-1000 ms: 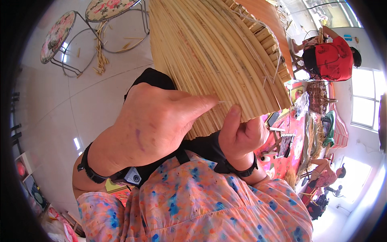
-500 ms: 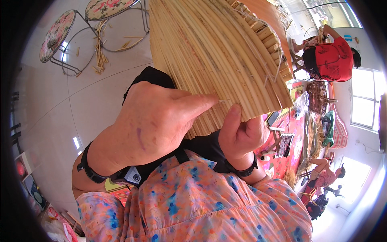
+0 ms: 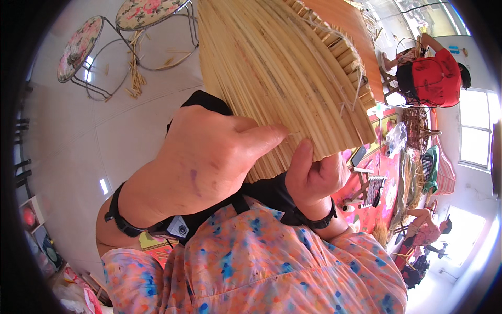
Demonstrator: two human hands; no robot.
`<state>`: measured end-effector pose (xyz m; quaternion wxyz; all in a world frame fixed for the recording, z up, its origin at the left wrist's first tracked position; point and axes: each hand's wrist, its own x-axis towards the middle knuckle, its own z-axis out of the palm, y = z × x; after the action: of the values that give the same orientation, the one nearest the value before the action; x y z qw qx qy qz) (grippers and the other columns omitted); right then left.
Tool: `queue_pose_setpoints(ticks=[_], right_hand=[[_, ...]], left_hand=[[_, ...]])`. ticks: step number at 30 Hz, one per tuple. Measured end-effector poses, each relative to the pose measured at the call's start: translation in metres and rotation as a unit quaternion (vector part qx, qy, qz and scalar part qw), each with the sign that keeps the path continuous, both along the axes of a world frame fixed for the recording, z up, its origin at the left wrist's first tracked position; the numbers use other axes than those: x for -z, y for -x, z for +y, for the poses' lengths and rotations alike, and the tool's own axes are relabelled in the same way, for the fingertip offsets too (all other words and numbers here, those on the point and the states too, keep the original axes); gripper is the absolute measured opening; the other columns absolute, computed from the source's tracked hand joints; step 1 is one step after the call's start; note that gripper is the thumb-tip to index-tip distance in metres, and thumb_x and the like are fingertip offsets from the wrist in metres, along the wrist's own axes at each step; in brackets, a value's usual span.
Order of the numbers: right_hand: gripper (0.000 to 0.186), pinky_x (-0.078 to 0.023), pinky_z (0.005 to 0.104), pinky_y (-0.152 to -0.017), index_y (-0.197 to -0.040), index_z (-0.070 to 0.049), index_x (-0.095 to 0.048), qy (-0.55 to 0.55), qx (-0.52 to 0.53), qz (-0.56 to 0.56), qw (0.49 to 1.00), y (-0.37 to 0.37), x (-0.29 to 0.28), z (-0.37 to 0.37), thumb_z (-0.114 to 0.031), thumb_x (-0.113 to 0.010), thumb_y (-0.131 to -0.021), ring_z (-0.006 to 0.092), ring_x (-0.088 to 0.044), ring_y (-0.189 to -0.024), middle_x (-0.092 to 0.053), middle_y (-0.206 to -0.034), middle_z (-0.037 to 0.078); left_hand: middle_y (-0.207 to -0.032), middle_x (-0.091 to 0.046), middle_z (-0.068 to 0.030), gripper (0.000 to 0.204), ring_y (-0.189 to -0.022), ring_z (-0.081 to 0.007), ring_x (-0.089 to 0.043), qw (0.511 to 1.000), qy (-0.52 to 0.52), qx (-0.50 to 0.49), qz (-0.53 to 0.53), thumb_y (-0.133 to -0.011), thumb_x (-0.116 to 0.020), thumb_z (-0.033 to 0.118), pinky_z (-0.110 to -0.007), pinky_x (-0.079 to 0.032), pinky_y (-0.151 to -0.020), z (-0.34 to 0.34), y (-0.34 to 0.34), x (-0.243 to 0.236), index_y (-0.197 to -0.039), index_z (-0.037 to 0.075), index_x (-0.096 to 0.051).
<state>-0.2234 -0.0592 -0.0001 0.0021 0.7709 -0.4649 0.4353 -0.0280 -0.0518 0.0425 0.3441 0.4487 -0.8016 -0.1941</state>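
Note:
A wide panel of pale, straight reed stalks laid side by side spreads in front of me. White thread runs along its cut right-hand ends. My left hand is closed at the panel's near edge, its thumb or finger stretched onto the stalks and its other fingers mostly hidden. Close beside it, my right hand pinches the same edge, thumb on top and fingers curled underneath. Between the two digits a tiny pale strand or splinter sticks up from the stalks; whether either hand pinches it is unclear.
Two round stools with flowered seats stand at the far left, with loose stalk pieces on the floor. An orange-brown tabletop lies beyond the panel. To the right are a wicker basket, a small folding stool and two other people.
The whole view has shifted slightly, the stools appearing a little further right. Both hands keep nearly the same hold on the reed panel.

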Motion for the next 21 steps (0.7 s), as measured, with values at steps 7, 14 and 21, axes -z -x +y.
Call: queue_pose_setpoints(ticks=[7,14,21], right_hand=[[0.03,-0.048,0.0308,-0.054,-0.096,0.005,-0.062,-0.004,-0.102,-0.076,0.992,-0.003,-0.004,-0.007,-0.014,-0.07,-0.074,0.0253,-0.06,-0.058,-0.062,-0.075,0.012],[0.048,-0.052,0.0334,-0.075,-0.111,0.002,-0.059,-0.069,-0.292,-0.265,0.916,0.006,0.035,-0.012,-0.026,-0.076,-0.076,0.0272,-0.062,-0.086,-0.062,-0.101,0.017],[0.046,-0.05,0.0337,-0.069,-0.111,-0.002,-0.062,-0.07,-0.315,-0.358,0.876,-0.001,0.047,-0.012,-0.027,-0.077,-0.075,0.0271,-0.058,-0.077,-0.06,-0.1,0.014]], left_hand=[[-0.067,-0.059,-0.0114,0.029,-0.053,-0.0263,-0.056,0.998,-0.068,-0.01,-0.005,-0.076,-0.062,-0.005,-0.032,-0.044,-0.049,0.002,-0.003,-0.013,-0.102,0.006,-0.068],[-0.069,-0.06,-0.0099,0.026,-0.057,-0.0242,-0.061,0.985,-0.166,-0.005,-0.048,-0.081,-0.061,-0.004,-0.03,-0.045,-0.052,0.005,-0.01,-0.029,-0.104,0.006,-0.067],[-0.089,-0.068,-0.0108,0.017,-0.077,-0.0249,-0.067,0.991,-0.128,-0.03,0.023,-0.082,-0.064,0.007,-0.031,-0.052,-0.069,0.019,-0.035,-0.003,-0.099,0.003,-0.064]])
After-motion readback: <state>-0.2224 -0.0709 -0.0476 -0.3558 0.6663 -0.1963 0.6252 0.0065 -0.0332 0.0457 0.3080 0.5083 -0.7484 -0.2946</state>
